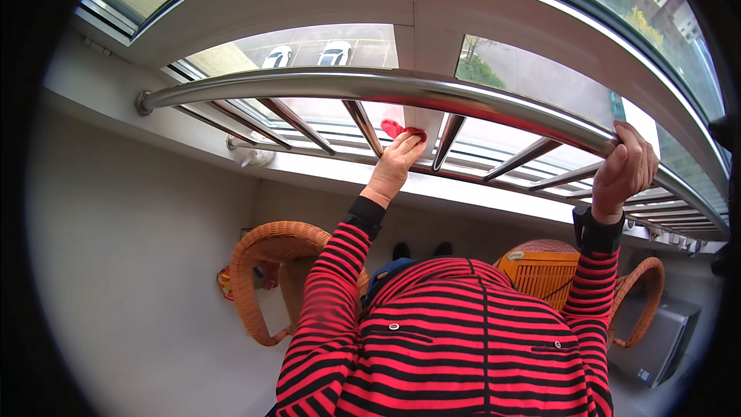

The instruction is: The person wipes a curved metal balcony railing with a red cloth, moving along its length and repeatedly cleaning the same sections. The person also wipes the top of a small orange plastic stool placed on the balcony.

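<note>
A polished metal railing (336, 86) with several upright bars runs across in front of the windows. My left hand (395, 167) reaches between two of its bars with a red cloth (414, 133) under the fingers, against the pale window frame (427, 123) or close to it. The cloth's other end sticks out to the left of the fingertips. On the right, my right hand (628, 168) is wrapped around the top rail, thumb on the near side. What lies under its palm is hidden.
Wicker chairs stand below at left (249, 278) and right (651, 301), with a slatted wooden piece (541, 272) between them. A grey appliance or case (660, 336) is at lower right. The white sill (451, 191) bears a pale object (255, 156) at left and small items at far right.
</note>
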Tool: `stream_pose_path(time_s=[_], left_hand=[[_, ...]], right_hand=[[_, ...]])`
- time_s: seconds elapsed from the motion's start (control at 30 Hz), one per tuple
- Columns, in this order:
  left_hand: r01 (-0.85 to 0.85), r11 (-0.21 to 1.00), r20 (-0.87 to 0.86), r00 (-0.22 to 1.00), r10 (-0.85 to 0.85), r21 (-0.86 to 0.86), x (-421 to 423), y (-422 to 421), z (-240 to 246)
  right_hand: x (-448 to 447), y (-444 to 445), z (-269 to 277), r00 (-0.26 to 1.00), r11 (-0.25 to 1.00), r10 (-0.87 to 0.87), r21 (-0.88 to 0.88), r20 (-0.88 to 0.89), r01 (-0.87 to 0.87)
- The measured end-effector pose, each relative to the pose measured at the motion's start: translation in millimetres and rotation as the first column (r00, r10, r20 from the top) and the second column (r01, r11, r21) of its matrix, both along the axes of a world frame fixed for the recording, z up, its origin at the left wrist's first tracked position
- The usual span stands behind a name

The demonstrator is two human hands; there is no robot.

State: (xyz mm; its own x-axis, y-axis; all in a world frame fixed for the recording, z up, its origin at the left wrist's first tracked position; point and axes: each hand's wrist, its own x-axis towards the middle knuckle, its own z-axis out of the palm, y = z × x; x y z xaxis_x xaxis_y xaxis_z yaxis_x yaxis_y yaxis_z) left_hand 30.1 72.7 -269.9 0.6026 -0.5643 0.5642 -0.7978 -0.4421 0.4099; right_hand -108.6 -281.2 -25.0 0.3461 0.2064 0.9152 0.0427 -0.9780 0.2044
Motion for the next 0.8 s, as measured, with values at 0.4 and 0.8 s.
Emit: stream_pose_path(time_s=[0.4,0.8], left_hand=[[0.030,0.967,0.091,0.996,-0.007,-0.253,11,-33,70],[-0.070,0.994,-0.173,0.981,0.083,0.081,15,-30,-26]], right_hand=[[3,0,0,0.999,0.999,0.018,0.025,0.032,-0.019],[4,0,1,0.999,1.000,-0.003,0.009,0.052,0.003]])
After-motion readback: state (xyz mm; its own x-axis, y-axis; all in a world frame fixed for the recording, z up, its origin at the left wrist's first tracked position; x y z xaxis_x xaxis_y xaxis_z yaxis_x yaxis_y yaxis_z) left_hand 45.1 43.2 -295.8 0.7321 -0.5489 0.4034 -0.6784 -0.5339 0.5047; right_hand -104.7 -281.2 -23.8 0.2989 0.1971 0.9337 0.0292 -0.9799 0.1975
